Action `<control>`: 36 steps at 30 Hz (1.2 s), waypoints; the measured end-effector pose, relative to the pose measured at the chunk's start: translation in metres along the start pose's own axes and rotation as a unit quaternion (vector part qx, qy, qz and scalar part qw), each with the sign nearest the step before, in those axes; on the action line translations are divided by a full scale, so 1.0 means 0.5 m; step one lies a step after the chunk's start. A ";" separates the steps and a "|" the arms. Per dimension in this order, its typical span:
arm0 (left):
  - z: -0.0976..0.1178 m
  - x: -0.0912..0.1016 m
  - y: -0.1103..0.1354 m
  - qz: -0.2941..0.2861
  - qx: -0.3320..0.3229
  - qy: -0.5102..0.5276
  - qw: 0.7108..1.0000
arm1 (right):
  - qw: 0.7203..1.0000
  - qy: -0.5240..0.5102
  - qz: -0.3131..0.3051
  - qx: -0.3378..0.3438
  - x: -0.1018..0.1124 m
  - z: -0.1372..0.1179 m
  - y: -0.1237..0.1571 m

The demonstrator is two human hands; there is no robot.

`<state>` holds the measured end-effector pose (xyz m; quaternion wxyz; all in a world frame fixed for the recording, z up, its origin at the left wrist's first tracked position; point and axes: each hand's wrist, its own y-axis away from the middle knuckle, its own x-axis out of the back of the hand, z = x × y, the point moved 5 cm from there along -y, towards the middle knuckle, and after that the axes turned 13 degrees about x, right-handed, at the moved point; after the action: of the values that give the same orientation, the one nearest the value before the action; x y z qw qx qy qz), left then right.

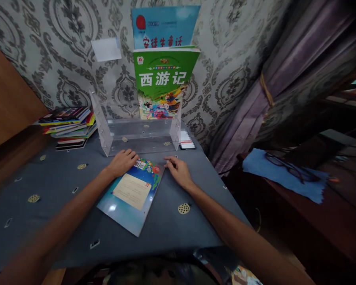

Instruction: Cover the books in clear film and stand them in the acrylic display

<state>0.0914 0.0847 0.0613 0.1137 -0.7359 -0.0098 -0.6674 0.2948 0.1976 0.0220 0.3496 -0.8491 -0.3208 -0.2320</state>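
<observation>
Two hands apart at a picture book (127,202), flat on the tabletop (50,206).
Held at the far edge by the left hand (122,163), flanked at the right corner by the right hand (178,172), just short of a clear acrylic book stand (142,132) set to prop books upright.

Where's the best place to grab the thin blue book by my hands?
Probably its right long edge, from the right: the book lies flat and thin, so an edge pinches best, and your right hand sits beside it.
</observation>
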 end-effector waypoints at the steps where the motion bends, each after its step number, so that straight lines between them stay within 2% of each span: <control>1: 0.010 0.004 -0.002 0.001 0.007 -0.002 1.000 | 1.000 -0.008 0.003 -0.008 0.005 0.003 0.004; 4: 0.063 0.015 0.015 0.010 0.044 0.000 0.999 | 0.999 -0.025 0.004 -0.020 0.011 0.000 0.007; 7: 0.135 0.018 0.052 0.027 0.080 0.039 0.996 | 1.000 -0.017 0.009 -0.023 0.011 -0.005 0.004; 9: 0.182 0.012 0.076 0.045 0.074 0.039 0.995 | 1.000 -0.006 0.018 -0.025 0.011 -0.007 0.003; 11: 0.208 0.002 0.091 0.052 0.078 0.025 0.995 | 1.000 -0.005 0.021 -0.022 0.010 -0.008 0.002; 15: 0.202 -0.011 0.102 0.017 0.051 0.020 0.998 | 0.999 -0.032 0.001 -0.005 0.010 -0.016 0.002; 20: 0.167 0.010 0.109 -0.050 -0.008 0.024 0.998 | 0.997 -0.067 -0.033 -0.016 0.007 -0.026 0.002; 22: 0.167 0.019 0.111 -0.056 0.004 0.024 0.998 | 0.997 -0.061 -0.036 -0.018 0.006 -0.031 0.002; 27: 0.192 0.031 0.103 -0.028 0.090 0.003 0.996 | 0.997 -0.067 -0.026 -0.006 0.006 -0.033 0.006; 31: 0.211 0.040 0.086 -0.046 0.118 -0.045 0.991 | 0.993 -0.119 -0.012 -0.005 0.009 -0.022 0.010; 36: 0.209 0.048 0.074 -0.047 0.133 -0.066 0.988 | 0.991 -0.130 -0.004 0.005 0.008 -0.017 0.011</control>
<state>0.2027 0.0640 0.0703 0.1781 -0.7555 -0.1405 -0.6146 0.3000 0.1900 0.0274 0.3083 -0.8690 -0.3681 -0.1193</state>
